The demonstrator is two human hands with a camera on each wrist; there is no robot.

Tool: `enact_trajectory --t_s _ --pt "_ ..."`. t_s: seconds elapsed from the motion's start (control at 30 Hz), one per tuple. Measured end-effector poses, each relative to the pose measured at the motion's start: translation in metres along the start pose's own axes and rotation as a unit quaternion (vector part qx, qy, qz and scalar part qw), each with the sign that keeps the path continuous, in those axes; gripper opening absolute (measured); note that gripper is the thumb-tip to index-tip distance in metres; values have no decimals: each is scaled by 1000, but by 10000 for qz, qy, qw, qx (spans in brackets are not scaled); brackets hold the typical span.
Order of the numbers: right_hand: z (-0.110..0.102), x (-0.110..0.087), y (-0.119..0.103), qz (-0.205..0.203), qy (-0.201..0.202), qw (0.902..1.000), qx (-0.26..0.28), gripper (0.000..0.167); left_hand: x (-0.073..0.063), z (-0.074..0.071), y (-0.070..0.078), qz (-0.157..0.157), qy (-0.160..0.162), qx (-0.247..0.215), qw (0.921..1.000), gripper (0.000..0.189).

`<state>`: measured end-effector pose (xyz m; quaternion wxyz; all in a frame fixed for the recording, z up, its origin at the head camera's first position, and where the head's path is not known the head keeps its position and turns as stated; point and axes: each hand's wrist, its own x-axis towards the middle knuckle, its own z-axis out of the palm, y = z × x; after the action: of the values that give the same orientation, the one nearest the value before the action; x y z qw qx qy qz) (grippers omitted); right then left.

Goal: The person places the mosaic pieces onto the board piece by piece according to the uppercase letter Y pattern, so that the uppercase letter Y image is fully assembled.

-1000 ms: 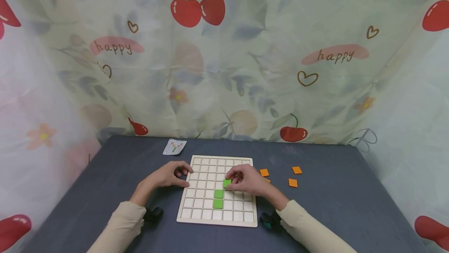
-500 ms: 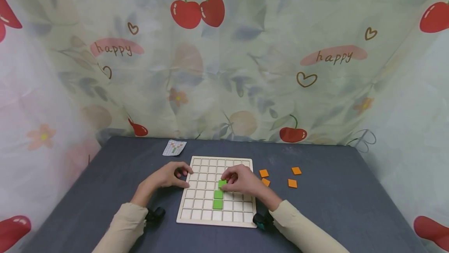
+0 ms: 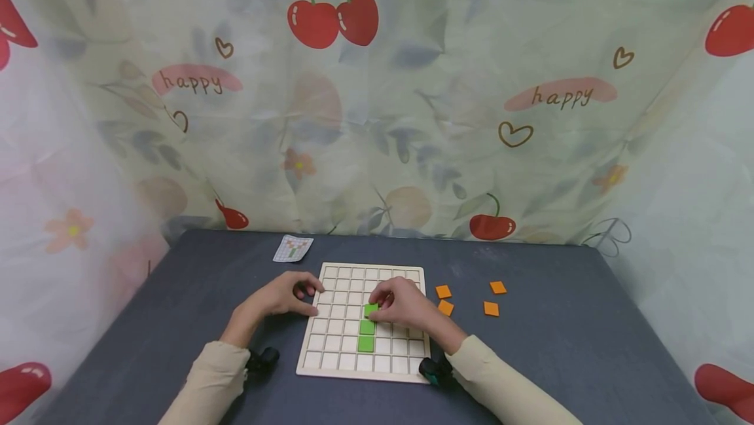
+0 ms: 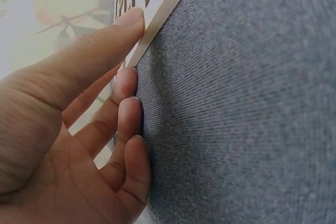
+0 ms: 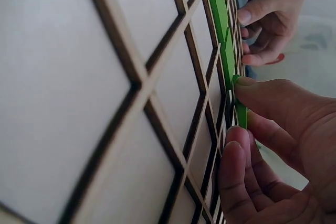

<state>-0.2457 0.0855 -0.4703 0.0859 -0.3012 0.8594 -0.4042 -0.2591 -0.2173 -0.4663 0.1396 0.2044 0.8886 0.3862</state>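
A pale wooden grid board [image 3: 332, 361] lies on the table. My right hand [image 3: 406, 306] pinches a square green tile [image 3: 370, 310] over its middle; in the right wrist view that tile [image 5: 241, 109] is tilted between thumb and fingers. Two more green tiles sit in board cells in a column just nearer to me, an upper tile [image 3: 367, 327] and a lower tile [image 3: 366, 344]. My left hand [image 3: 279, 294] rests against the board's left edge. In the left wrist view its thumb [image 4: 100, 43] touches the rim [image 4: 163, 17], the other fingers loosely bent beside it.
Several orange tiles lie right of the board, among them one orange tile [image 3: 491, 308] farther out. A small printed card [image 3: 292, 248] is behind the board to the left. The dark table [image 3: 559, 346] ends at a patterned cloth backdrop [image 3: 377, 150].
My right hand has moved slightly left and nearer with the green tile, which is now almost in line with the other two. The left hand has stayed at the board's edge.
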Motion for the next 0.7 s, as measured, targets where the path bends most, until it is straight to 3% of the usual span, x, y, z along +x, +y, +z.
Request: enact_trajectory --t_s 0.7 --pt "0 3 -3 -42 -55 10000 11 16 1 -1 4 -198 -13 -88 9998 37"
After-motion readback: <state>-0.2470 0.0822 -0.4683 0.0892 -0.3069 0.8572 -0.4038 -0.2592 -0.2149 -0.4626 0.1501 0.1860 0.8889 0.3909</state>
